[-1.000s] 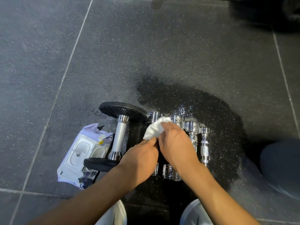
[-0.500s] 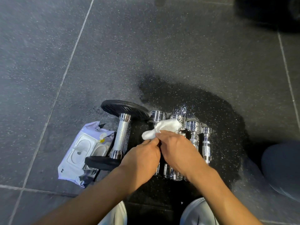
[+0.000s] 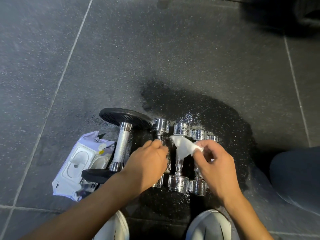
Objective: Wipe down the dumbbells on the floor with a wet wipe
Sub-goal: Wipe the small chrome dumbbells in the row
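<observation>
White wet wipe (image 3: 183,147) (crumpled) over chrome dumbbells (image 3: 179,156) lying side by side

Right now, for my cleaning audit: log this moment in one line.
step: wiping chrome dumbbells | right hand: pinches wet wipe | left hand: on leftmost chrome dumbbell | floor: wet

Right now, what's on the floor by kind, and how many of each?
Black-plated dumbbell: 1
Chrome dumbbells: 4, at and, the last mostly hidden by the right hand
Wet wipe, pinched in the right hand's fingers: 1
Wipes pack: 1
Total: 7
</observation>
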The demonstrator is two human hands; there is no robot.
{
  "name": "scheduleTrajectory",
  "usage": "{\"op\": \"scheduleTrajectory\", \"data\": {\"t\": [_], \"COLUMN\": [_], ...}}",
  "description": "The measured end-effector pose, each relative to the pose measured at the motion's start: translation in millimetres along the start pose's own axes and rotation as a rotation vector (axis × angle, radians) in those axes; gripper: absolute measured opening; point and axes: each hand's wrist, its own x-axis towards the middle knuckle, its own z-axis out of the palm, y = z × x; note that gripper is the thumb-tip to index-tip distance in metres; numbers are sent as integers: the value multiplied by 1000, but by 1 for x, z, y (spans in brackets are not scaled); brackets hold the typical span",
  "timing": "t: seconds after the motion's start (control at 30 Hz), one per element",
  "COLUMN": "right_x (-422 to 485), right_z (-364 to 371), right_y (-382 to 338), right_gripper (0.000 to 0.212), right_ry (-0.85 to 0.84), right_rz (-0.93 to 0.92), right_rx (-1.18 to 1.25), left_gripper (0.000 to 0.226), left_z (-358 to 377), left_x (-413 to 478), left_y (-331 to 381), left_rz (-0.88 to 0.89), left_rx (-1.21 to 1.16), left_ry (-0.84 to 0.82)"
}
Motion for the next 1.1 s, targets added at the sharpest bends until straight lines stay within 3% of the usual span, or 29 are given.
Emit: {"op": "scheduleTrajectory", "data": {"t": [0.13,0.23,0.37,0.5,0.73,0.93,1.1], "right_x": [31,56,75,66,39,68,32], "right_z": [-1,10,37,47,46,43,48], "right_y": [5,12,20,27,46,30,22], "right_gripper": [6,17,18,14,26,32,29], "right_ry": [32,74,-29,-78,-161,-105,-1], "right_rz": [-107,-295,-459,-575,-725,-523,-304], "right_rx": [-124,-305,-453,-487,-544,-561,-449], "left_gripper": [28,35,46,44,40,45,40], "left_z": [9,20,25,24,29,23,20], "left_x": [6,9,10,9,3,2,1], "left_y": [11,19,23,21,18,21,14], "left_rz": [56,143,158,180,123,124,82], "left_rx": [-92,-108,-94,-39,-17,-25,-51], "left_ry": [1,-18,11,14,-28,-46,-24]}}
